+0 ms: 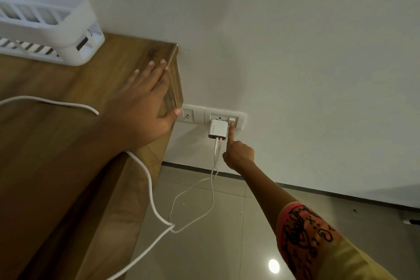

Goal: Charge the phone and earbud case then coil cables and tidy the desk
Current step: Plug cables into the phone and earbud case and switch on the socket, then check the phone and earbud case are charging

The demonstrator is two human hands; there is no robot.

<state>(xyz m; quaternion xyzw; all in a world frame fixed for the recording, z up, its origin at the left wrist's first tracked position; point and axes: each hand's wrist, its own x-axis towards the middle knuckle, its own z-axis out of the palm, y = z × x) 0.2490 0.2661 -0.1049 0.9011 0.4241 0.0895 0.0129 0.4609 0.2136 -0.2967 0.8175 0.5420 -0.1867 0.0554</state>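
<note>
Two white cables point(213, 188) run down from the white charger adapter point(217, 129), which sits plugged into the wall socket plate point(197, 113) right of centre in the frame; they loop over the tiled floor point(204, 252), and a thicker white cord point(150, 186) climbs over the edge of the wooden worktop point(56, 148) and trails off to the left edge of the frame. The right hand point(238, 154) reaches in from the lower right, its grip mostly folded in and holding nothing, with only the index fingertip point(231, 128) stretched out and touching the rocker switch point(233, 119) just beside the adapter. The left hand point(138, 107) lies flat on the worktop's corner, its grip spread with straight fingers and the thumb over the edge, apparently bracing the lean. The phone and the earbud case are out of view, so whether either is connected cannot be told. A white slotted basket point(56, 22) stands at the upper left of the worktop. The step in hand looks like the charging one: powering the socket. The next move likely calls for a firm press on the switch, then a turn back to the worktop to check that both devices are drawing charge; coiling and tidying are not yet begun
</note>
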